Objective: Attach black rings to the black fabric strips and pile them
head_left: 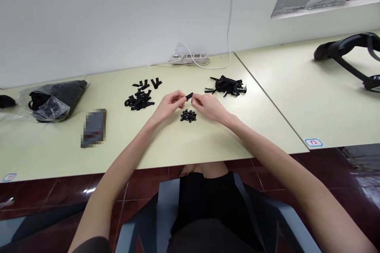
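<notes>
Head view: we observe the left hand (172, 102) pinching a flat black strip (189, 96) near small ring-shaped pieces (188, 116); the right hand (208, 105) bunches its fingers at the other end, whether gripping we cannot tell. Ribbon-like strips (228, 85) lie tangled on the smooth table (208, 146).

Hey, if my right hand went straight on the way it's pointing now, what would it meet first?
Most likely the short black strip at the fingertips of your left hand, directly ahead of your right hand. Whether the right fingertips already touch it is hard to tell.
</notes>
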Demonstrator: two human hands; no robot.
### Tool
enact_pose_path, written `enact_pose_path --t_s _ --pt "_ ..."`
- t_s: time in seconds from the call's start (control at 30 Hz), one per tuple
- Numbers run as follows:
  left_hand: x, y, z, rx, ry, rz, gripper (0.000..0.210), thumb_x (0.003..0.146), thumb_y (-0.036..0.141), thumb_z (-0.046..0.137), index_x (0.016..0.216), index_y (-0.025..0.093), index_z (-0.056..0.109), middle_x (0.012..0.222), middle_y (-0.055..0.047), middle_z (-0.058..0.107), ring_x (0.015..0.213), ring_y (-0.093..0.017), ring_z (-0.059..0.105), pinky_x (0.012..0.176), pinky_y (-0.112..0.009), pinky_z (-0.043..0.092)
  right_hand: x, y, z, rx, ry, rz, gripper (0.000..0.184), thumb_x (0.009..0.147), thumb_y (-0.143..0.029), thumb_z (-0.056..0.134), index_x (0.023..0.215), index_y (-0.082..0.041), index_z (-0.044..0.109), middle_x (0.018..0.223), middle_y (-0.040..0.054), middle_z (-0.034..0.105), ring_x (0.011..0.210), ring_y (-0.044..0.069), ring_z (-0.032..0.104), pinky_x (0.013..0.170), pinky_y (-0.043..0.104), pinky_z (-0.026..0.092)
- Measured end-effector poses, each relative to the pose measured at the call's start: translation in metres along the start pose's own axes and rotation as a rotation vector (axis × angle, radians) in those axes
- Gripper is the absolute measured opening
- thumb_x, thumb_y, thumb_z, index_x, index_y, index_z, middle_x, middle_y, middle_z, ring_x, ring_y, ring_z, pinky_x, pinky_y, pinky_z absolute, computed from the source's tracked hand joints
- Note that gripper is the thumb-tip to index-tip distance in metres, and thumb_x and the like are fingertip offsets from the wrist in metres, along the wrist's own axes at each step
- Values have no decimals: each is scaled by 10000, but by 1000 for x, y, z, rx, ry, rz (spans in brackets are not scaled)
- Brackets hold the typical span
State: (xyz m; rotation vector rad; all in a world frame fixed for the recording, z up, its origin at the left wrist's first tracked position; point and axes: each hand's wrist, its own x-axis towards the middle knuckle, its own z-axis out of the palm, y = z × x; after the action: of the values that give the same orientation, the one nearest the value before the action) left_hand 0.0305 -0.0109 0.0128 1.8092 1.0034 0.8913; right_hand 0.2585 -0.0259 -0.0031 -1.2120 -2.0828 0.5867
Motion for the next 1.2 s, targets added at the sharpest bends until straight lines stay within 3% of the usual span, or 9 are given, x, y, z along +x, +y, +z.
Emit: enact_pose_path --t_s 0.13,0.3,0.4,0.47,0.57,0.7,0.87,1.03,1.2 --pt "4 -4 -4 -39 77 -17 378 947 602 810 913 238 712 821 -21 654 815 -197 636 873 -382 589 -3 -4 -2 -28 -94 -59 372 1072 -237 549 739 -260 384 626 -36 432 602 164 345 685 373 268" --pt "2 1 -5 -43 35 -57 332 948 538 798 914 222 702 828 -10 649 814 -173 618 864 -348 563 -5 -5 -4 -49 -143 -111 324 1080 -244 555 771 -250 456 653 -42 486 611 152 381 690 358 299" --pt "-1 7 -5 -32 2 -67 312 964 515 780 908 217 707 830 -10 636 798 -166 600 848 -336 539 -4 -2 -4 -34 -40 -164 209 1078 -254 598 876 -257 550 779 -12 610 692 176 520 717 347 377" --pt "-2 12 -4 -24 -17 -77 310 986 507 757 894 217 699 816 -8 618 775 -163 580 829 -331 522 -3 1 -3 -32 94 -236 76 1060 -247 643 999 -266 602 987 47 696 873 227 631 779 356 461" --pt "-4 19 -4 -32 -63 -94 330 1020 503 732 866 217 679 784 -6 586 753 -163 552 808 -328 498 -1 5 -3 -44 211 -343 109 1059 -224 672 1148 -275 638 1241 108 722 1149 296 656 905 400 543" --pt "-4 19 -4 -41 -134 -114 357 1031 514 724 843 218 660 746 -3 547 729 -165 522 767 -329 462 0 10 -4 -65 150 -416 104 1133 -215 616 1138 -275 701 1108 78 783 1116 305 658 965 435 546" --pt "-3 11 -9 106 -147 -169 328 1015 488 677 836 213 678 728 9 510 679 -158 432 685 -331 344 1 15 -5 -74 59 -416 141 1124 -207 650 1055 -249 766 1026 80 814 1023 292 667 859 414 522" --pt "-4 9 -9 307 -169 -153 302 986 457 632 864 204 742 799 -11 638 725 -168 458 719 -337 348 1 18 -4 -100 -93 -411 168 1098 -167 676 1067 -239 824 1014 78 820 1014 280 697 857 406 525" --pt "-4 8 -10 346 -182 -154 349 996 504 640 923 196 787 856 -23 697 734 -169 470 734 -342 347 0 18 -4 -101 -119 -374 191 1097 -185 661 1081 -234 845 1010 83 825 999 283 699 840 409 517"
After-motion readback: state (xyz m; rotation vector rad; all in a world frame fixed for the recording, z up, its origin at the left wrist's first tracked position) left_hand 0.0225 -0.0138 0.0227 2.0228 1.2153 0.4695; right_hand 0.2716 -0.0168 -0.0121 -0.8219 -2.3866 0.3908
